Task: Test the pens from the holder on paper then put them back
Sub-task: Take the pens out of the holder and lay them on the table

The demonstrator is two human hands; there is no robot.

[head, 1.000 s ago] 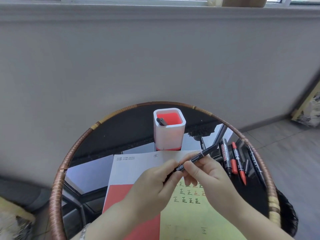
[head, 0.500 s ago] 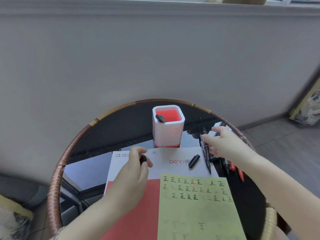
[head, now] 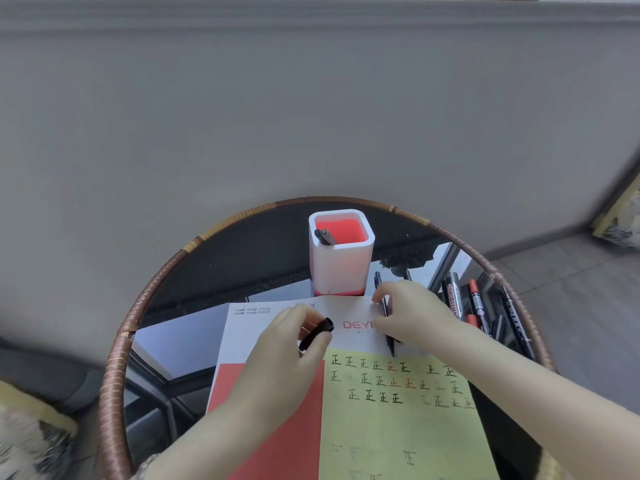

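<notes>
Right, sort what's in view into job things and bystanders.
Job: pen holder, yellow test sheet, pen in right hand, cap in left hand, markers lying at right.
Bystanders: red-and-white booklet, round table.

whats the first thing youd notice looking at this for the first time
The white pen holder with its bright red inside stands at the back of the round glass table. In front, the left hand holds a black cap and the right hand a black pen, above a yellow sheet of handwritten marks.
</notes>
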